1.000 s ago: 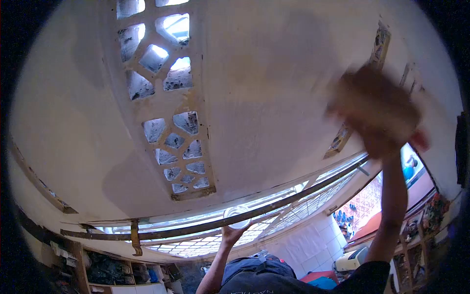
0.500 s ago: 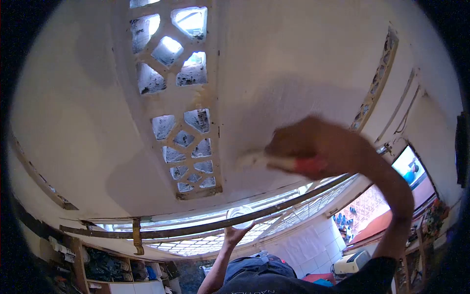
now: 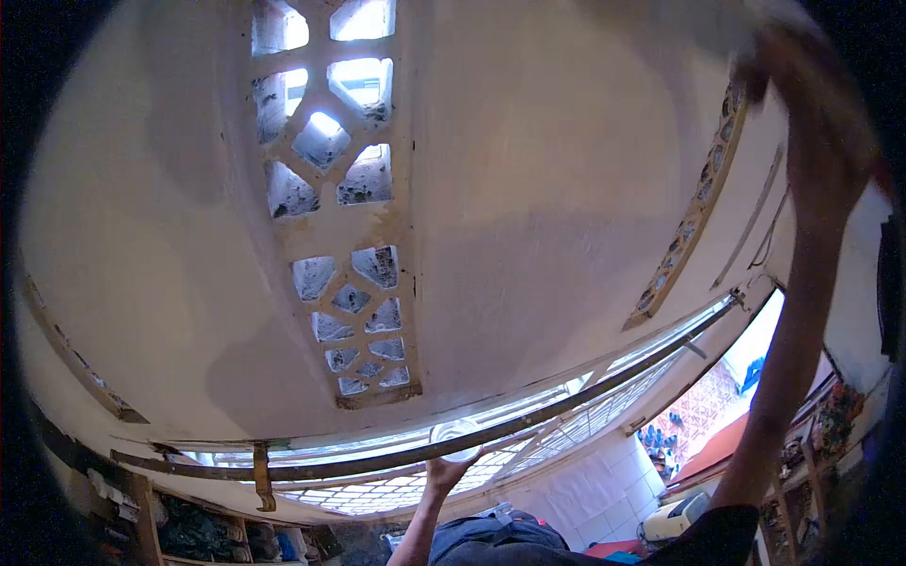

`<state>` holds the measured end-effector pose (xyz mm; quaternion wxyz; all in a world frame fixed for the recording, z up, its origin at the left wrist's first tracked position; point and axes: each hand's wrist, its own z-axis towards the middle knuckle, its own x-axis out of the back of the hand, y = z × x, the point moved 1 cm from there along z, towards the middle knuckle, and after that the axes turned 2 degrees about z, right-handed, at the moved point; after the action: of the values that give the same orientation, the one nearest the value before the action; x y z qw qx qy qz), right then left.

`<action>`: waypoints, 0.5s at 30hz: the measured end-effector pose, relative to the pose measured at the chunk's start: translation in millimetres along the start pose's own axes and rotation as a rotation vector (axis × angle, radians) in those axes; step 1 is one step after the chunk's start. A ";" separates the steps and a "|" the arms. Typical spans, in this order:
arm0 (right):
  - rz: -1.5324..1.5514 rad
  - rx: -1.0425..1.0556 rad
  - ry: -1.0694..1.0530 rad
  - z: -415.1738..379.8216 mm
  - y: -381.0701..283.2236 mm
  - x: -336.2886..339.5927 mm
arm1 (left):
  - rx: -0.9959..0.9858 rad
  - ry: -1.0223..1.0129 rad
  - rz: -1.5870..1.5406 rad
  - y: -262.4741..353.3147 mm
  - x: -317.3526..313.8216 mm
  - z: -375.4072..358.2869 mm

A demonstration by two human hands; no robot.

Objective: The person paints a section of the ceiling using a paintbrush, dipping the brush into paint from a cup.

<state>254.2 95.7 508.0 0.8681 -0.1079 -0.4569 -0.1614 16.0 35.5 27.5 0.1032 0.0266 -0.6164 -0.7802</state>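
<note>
My right hand [image 3: 812, 90] is raised high at the upper right, close to the wall [image 3: 557, 189]. It is smeared by motion, and what it holds cannot be made out clearly. Low in the middle, my left hand [image 3: 453, 472] is wrapped round a whitish, round container [image 3: 455, 441], behind the dark curtain rod [image 3: 377, 464]. Darker patches show on the wall to the right of the patterned vent blocks [image 3: 349, 222].
A metal bracket [image 3: 264, 476] carries the rod above a grilled window [image 3: 368, 497]. Shelves [image 3: 203, 533] with dark bags stand at the lower left. A doorway [image 3: 698, 415] opens at the right, near a narrow vent strip [image 3: 694, 217].
My right hand has swung up and right, away from the middle of the wall, where it held a brush with a pale handle. The view has shifted slightly; my left hand still holds the container.
</note>
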 end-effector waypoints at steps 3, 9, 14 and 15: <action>0.034 -0.030 0.041 -26.6 -73.2 -97.0 | -0.065 0.023 0.027 1.9 -0.2 -0.5; 0.190 -0.229 0.061 -127.5 -84.3 -143.3 | -0.013 -0.303 0.169 -48.7 -8.9 -25.2; 1.003 -1.116 0.845 -221.4 -108.3 -244.7 | -0.050 -0.253 -0.009 12.5 -19.0 -42.4; 0.991 -1.171 0.922 -236.9 -115.3 -258.4 | 0.046 -0.340 -0.115 16.8 -23.1 -44.2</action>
<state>253.1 -43.3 166.2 0.7414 -0.6429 0.1921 -0.0024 48.2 -5.9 31.2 -0.0479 -0.0684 -0.6401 -0.7637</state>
